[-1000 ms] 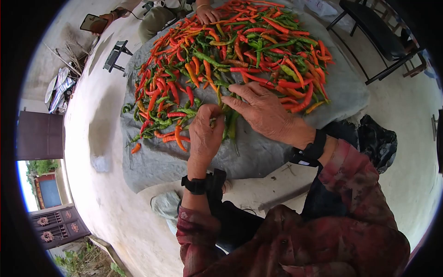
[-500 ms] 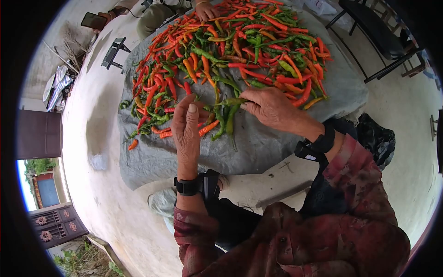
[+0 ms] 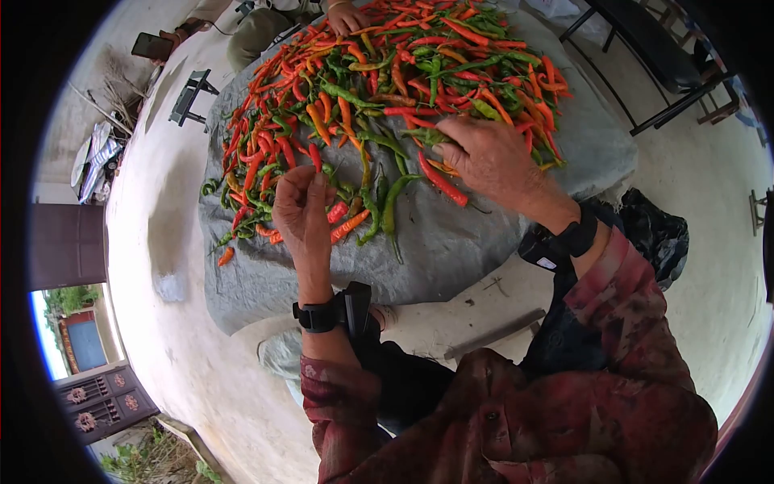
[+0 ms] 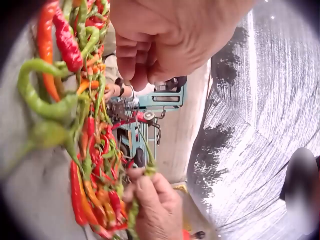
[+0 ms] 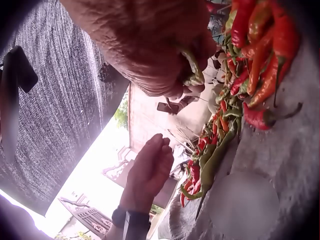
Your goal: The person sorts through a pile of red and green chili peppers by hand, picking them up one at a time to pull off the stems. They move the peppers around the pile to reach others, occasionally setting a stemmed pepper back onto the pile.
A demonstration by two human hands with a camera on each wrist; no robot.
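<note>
In the head view my right hand [image 3: 504,161] is over the right part of the chili pile, its thumb and fingers pinching a green chili pepper [image 4: 132,220]. The stem [image 4: 145,142] of that pepper points up past the fingertips in the left wrist view. My left hand [image 3: 302,211] is held above the near left of the pile, fingers loosely bent and nothing visible between them. A red chili pepper [image 3: 315,158] lies just beyond its fingertips. Below and between my hands are green chili peppers [image 3: 389,211] and, nearer the right hand, a red chili pepper [image 3: 442,179].
A grey sheet [image 3: 468,250] carries the broad heap of red, orange and green chilies [image 3: 403,56]. Across it, another person's hand [image 3: 347,18] touches the heap, and a phone [image 3: 151,46] is held farther left. A black chair [image 3: 657,48] is at the right, a small stool [image 3: 192,97] at the left.
My hands were close together, then moved apart, a green chili between them half a second ago. My right hand has gone right and farther over the heap; a red chili now shows beside it.
</note>
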